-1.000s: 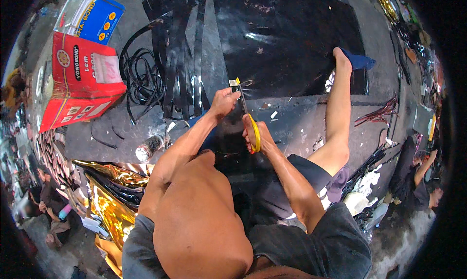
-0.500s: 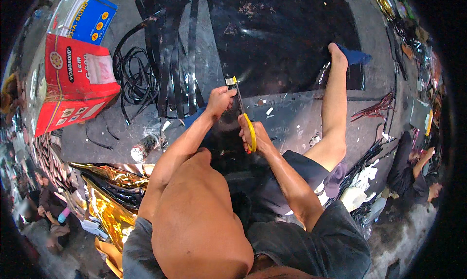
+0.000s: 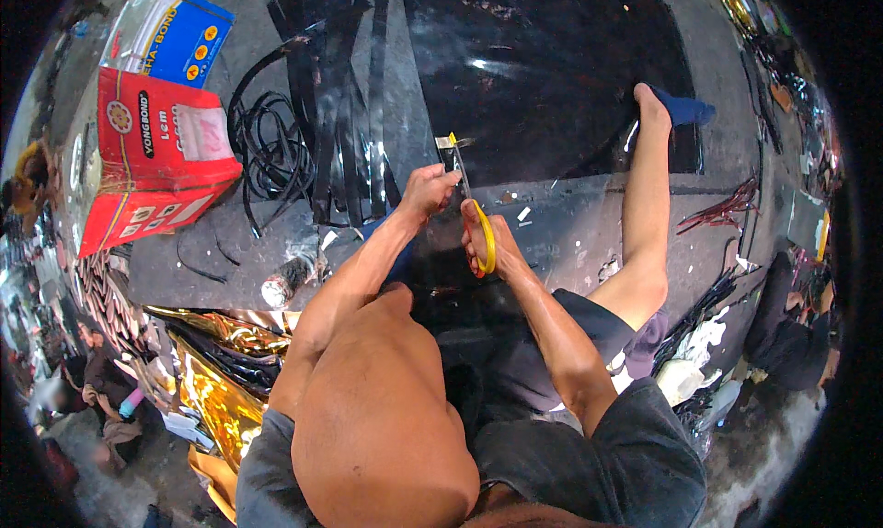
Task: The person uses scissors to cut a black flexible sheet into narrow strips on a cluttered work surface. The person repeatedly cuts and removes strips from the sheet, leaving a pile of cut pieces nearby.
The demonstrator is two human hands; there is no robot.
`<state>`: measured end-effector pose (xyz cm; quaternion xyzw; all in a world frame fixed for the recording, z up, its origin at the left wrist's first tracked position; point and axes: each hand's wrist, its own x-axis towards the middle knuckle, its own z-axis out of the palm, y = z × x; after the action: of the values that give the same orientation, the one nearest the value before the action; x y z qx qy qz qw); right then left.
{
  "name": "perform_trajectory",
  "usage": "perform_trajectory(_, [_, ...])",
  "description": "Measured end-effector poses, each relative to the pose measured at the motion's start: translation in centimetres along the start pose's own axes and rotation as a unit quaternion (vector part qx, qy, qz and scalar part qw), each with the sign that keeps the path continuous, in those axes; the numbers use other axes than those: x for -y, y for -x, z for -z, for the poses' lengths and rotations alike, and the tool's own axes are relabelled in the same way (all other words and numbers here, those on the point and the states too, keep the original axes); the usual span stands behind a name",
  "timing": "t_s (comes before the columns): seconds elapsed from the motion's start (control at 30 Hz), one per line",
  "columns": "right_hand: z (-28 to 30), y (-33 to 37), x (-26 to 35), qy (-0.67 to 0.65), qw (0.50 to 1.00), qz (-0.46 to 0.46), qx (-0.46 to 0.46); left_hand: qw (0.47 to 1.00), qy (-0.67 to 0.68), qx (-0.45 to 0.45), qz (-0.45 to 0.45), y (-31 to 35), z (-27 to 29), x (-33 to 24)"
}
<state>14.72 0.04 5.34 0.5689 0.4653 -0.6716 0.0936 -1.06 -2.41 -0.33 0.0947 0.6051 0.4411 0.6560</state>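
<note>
Scissors [image 3: 489, 238] and the right hand [image 3: 505, 245] have edged forward slightly, toward the wide black sheet [image 3: 552, 77]. Right fingers curl round the yellow handles; the left hand [image 3: 429, 193] pinches a small pale-ended piece [image 3: 444, 143], which sits by the scissor tips. Cutting seems partway: loose black strips [image 3: 338, 114] already lie at left, while the sheet looks largely whole. Whether the blades have closed, I cannot tell.

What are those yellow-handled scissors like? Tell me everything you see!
The scissors have a curved, plastic-looking yellow handle and slim, grey, metal-looking blades. The right hand grips the handle; the blades point forward, beside the left hand, tips near a small pale piece. Whether the blades are open is unclear.
</note>
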Motion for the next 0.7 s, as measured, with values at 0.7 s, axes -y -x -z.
perform_trajectory(0.7, [1.2, -15.4, 14.9, 0.113, 0.979, 0.138, -0.101, 0.997, -0.051, 0.041, -0.051, 6.0, 0.1, -5.3])
